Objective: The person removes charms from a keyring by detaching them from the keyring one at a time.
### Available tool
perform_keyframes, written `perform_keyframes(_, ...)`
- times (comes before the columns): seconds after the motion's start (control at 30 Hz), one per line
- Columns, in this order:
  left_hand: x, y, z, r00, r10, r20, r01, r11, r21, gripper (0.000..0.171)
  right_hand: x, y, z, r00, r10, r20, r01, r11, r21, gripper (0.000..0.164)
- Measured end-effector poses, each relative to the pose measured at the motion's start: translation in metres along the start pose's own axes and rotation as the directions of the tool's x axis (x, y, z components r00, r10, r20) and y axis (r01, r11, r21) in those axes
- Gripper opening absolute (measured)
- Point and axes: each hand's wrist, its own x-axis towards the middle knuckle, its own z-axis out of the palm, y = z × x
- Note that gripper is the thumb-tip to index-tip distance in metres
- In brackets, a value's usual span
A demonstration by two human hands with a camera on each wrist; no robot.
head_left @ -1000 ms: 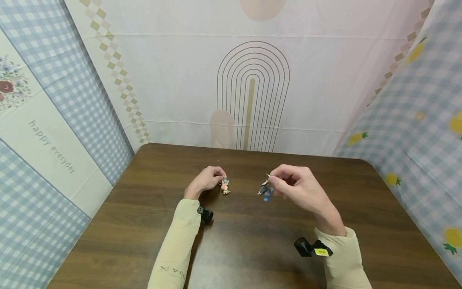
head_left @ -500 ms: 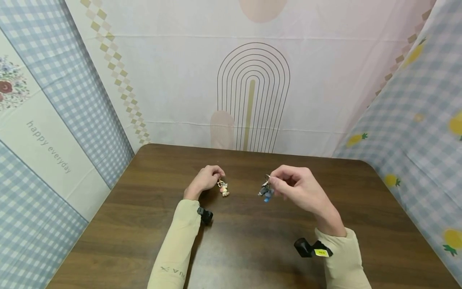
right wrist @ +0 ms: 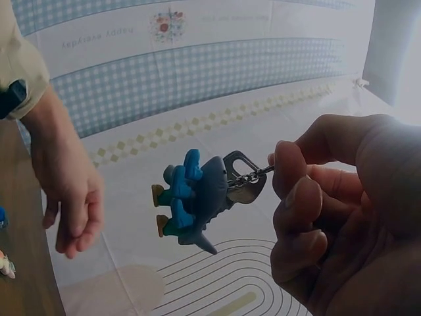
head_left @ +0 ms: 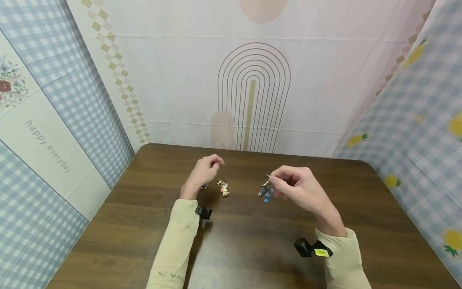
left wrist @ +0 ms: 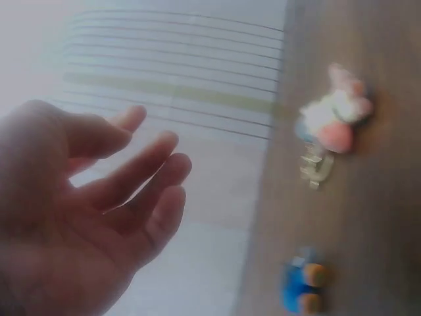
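Observation:
My right hand (head_left: 299, 186) pinches the metal ring of a keychain (right wrist: 197, 194) between thumb and forefinger, above the table. Its grey and blue figure with yellow feet dangles from a short chain. On the table lies a second keychain (head_left: 224, 189), a white and pink figure with a gold clasp. My left hand (head_left: 203, 172) hovers just behind and left of it, holding nothing, its fingers loosely bent in the left wrist view. A small blue figure with orange parts (left wrist: 304, 283) lies farther left, partly hidden by that hand in the head view.
The dark wooden table (head_left: 252, 241) ends at a back edge against a pale printed cloth (head_left: 180, 88). Blue checked cloths hang at the left and right sides. Each sleeve carries a black wrist camera (head_left: 203, 212).
My left hand has let go of the white and pink keychain and drawn back and up, uncovering the blue figure. The right hand stays in place with its keychain.

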Motion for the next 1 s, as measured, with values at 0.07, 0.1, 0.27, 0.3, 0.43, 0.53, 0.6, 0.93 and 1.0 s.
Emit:
perform_keyframes(0.07, -0.001, 0.01, -0.002, 0.999, 0.024, -0.022, -0.024, 1.0, 0.004, 0.024, 0.0, 0.0, 0.0, 1.0, 0.002, 0.0, -0.002, 1.0, 0.0, 0.005)
perform_keyframes(0.1, -0.002, 0.015, -0.004, 0.999, 0.038, -0.027, -0.037, 0.999, 0.003, 0.024, 0.0, 0.0, 0.0, 1.0, 0.001, -0.001, -0.001, 1.0, 0.0, 0.005)
perform_keyframes(0.27, -0.007, 0.036, -0.006, 0.994, 0.102, -0.046, -0.102, 0.995, -0.007, 0.024, 0.0, 0.0, -0.001, 1.0, -0.004, -0.002, 0.004, 1.0, -0.001, 0.005)
perform_keyframes(0.3, -0.008, 0.039, -0.007, 0.992, 0.115, -0.048, -0.115, 0.993, -0.007, 0.024, 0.001, 0.001, -0.001, 1.0, -0.006, -0.002, 0.006, 1.0, -0.001, 0.005)
perform_keyframes(0.43, -0.012, 0.05, -0.005, 0.986, 0.159, -0.046, -0.159, 0.987, -0.006, 0.023, 0.001, 0.001, 0.0, 1.0, -0.001, -0.003, 0.001, 1.0, -0.002, 0.005)
perform_keyframes(0.53, -0.015, 0.058, -0.003, 0.98, 0.198, -0.034, -0.198, 0.98, -0.003, 0.023, 0.001, 0.001, 0.0, 1.0, 0.006, -0.003, -0.006, 1.0, 0.0, 0.005)
perform_keyframes(0.6, -0.017, 0.063, -0.002, 0.973, 0.228, -0.029, -0.228, 0.974, 0.005, 0.023, 0.001, 0.001, 0.0, 1.0, 0.009, -0.002, -0.009, 1.0, 0.005, 0.005)
perform_keyframes(0.93, -0.034, 0.092, -0.009, 0.938, 0.344, -0.046, -0.34, 0.937, 0.083, 0.022, 0.0, 0.001, -0.002, 1.0, -0.008, -0.011, 0.008, 1.0, 0.019, 0.005)
perform_keyframes(1.0, -0.038, 0.098, -0.012, 0.924, 0.379, -0.05, -0.374, 0.923, 0.089, 0.021, 0.001, 0.001, -0.002, 1.0, -0.018, -0.02, 0.019, 1.0, 0.01, 0.006)
